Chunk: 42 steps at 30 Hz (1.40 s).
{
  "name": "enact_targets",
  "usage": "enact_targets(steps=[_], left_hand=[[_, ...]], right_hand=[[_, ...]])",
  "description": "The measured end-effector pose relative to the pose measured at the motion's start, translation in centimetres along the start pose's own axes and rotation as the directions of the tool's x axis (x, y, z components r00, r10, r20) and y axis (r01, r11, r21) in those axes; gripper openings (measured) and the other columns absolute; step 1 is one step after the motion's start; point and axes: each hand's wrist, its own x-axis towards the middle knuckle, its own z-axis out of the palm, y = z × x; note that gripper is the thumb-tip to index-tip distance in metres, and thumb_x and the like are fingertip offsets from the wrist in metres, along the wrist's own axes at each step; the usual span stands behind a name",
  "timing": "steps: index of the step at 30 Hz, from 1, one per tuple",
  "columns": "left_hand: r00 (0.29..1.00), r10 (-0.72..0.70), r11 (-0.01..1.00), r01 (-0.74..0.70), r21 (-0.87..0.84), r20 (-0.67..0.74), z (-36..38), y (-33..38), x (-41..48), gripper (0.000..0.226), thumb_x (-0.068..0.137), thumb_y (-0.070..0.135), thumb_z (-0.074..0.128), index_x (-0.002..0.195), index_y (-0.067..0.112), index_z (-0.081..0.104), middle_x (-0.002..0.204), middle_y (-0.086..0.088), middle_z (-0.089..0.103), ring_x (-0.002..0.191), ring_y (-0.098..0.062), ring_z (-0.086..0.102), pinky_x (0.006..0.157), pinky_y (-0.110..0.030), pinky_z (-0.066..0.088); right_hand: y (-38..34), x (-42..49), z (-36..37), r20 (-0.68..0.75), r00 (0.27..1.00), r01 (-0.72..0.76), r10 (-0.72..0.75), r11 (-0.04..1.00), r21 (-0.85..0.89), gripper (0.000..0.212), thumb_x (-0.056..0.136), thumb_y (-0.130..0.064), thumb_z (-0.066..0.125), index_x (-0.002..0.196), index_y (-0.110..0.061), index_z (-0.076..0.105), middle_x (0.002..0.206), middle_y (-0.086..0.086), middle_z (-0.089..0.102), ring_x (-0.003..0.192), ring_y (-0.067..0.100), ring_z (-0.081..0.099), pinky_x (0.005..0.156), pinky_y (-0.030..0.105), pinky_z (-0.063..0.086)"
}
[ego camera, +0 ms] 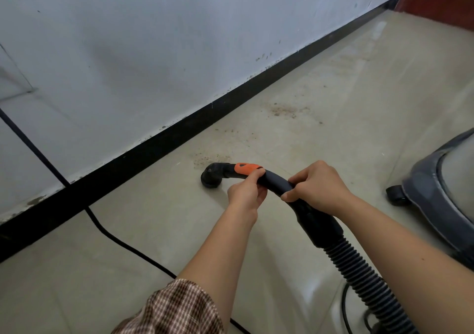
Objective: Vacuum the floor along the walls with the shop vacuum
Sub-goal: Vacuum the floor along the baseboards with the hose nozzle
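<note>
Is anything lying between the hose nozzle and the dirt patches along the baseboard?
Nothing visible. Bare floor runs from the nozzle to the nearest dirt patch and the farther patch. The black cord lies nearer the camera, off that path.

Black hose handle [275,179] in left hand [247,191] and right hand [318,187], near baseboard [154,151]

No readable text, label or number shows anywhere.

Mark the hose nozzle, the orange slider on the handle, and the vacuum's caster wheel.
hose nozzle [210,177]: head view, on its round black end.
orange slider [246,168]: head view, middle of its top face.
caster wheel [396,194]: head view, on the wheel's black side.
</note>
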Motion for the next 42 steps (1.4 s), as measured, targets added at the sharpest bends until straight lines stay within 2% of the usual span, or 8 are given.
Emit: enact_targets(steps=[5,10,18,21,26,33,38,42], left_hand=[[1.0,-0.027,1.0,0.027,0.005,0.0,0.8,-1.1,-0.5,0.033,0.084,0.015,0.074,0.112,0.002,0.063,0.104,-0.013,0.07,0.082,-0.014,0.068,0.066,-0.02,0.053],[0.999,-0.047,0.999,0.047,-0.002,0.019,1.7,-2.1,-1.0,0.034,0.084,0.015,0.074,0.114,0.002,0.063,0.102,-0.012,0.071,0.083,-0.014,0.069,0.067,-0.02,0.054],[0.997,-0.066,0.998,0.067,-0.019,0.026,2.8,-3.1,-1.9,0.034,0.084,0.014,0.074,0.114,0.002,0.063,0.105,-0.012,0.071,0.084,-0.014,0.068,0.065,-0.02,0.053],[0.997,-0.071,0.997,0.071,-0.038,0.0,2.7,-3.1,-2.3,0.035,0.083,0.013,0.074,0.114,0.002,0.062,0.107,-0.013,0.07,0.084,-0.015,0.068,0.063,-0.02,0.053],[0.997,-0.054,0.998,0.051,-0.047,-0.062,1.8,-2.5,-2.5,0.033,0.081,0.013,0.076,0.11,0.002,0.063,0.104,-0.012,0.07,0.081,-0.015,0.068,0.061,-0.02,0.052],[0.996,-0.018,0.999,0.014,-0.052,-0.082,-0.7,-0.4,-1.7,0.039,0.083,0.015,0.075,0.116,0.0,0.061,0.109,-0.015,0.069,0.087,-0.017,0.068,0.068,-0.022,0.052],[0.997,0.002,0.998,-0.006,-0.056,-0.074,-1.8,0.7,-0.8,0.038,0.084,0.014,0.074,0.117,0.0,0.061,0.111,-0.016,0.069,0.087,-0.017,0.067,0.077,-0.024,0.052],[0.999,-0.001,0.999,-0.001,-0.046,-0.039,-1.3,0.4,-0.4,0.033,0.085,0.014,0.073,0.114,0.001,0.062,0.109,-0.014,0.07,0.086,-0.015,0.067,0.075,-0.024,0.052]], right_hand=[[0.8,-0.5,-1.0,-0.003,1.0,-0.022,0.022,1.0,-0.01,0.007,0.062,-0.018,0.083,0.068,-0.018,0.079,0.07,0.009,0.072,0.062,0.018,0.062,0.06,0.027,0.053],[1.6,-1.1,-2.0,-0.01,0.999,-0.039,0.039,0.999,-0.019,0.006,0.061,-0.019,0.083,0.063,-0.021,0.078,0.058,0.001,0.067,0.055,0.014,0.057,0.05,0.02,0.044],[2.4,-2.0,-3.1,-0.029,0.999,-0.046,0.046,0.999,-0.025,0.008,0.061,-0.017,0.084,0.066,-0.019,0.079,0.069,0.008,0.073,0.067,0.024,0.067,0.061,0.03,0.055],[2.3,-2.1,-3.2,-0.012,0.999,-0.053,0.053,0.999,-0.009,0.01,0.061,-0.016,0.085,0.068,-0.021,0.08,0.069,0.004,0.074,0.073,0.023,0.07,0.059,0.026,0.053],[1.6,-1.9,-2.7,0.041,0.998,-0.044,0.043,0.999,0.018,0.012,0.062,-0.014,0.085,0.07,-0.022,0.08,0.068,0.002,0.074,0.069,0.019,0.069,0.061,0.025,0.054],[-0.4,-1.0,-0.3,0.066,0.998,0.015,-0.017,1.0,0.028,0.011,0.064,-0.017,0.084,0.072,-0.023,0.08,0.067,0.0,0.073,0.067,0.018,0.069,0.063,0.028,0.057],[-1.3,-0.4,1.0,0.061,0.997,0.053,-0.053,0.999,0.009,0.01,0.066,-0.019,0.083,0.074,-0.023,0.08,0.067,0.0,0.072,0.067,0.017,0.067,0.057,0.024,0.051],[-1.0,-0.3,0.7,0.038,0.999,0.027,-0.027,1.0,0.006,0.009,0.064,-0.02,0.083,0.071,-0.024,0.08,0.063,-0.002,0.07,0.062,0.013,0.064,0.053,0.02,0.046]])
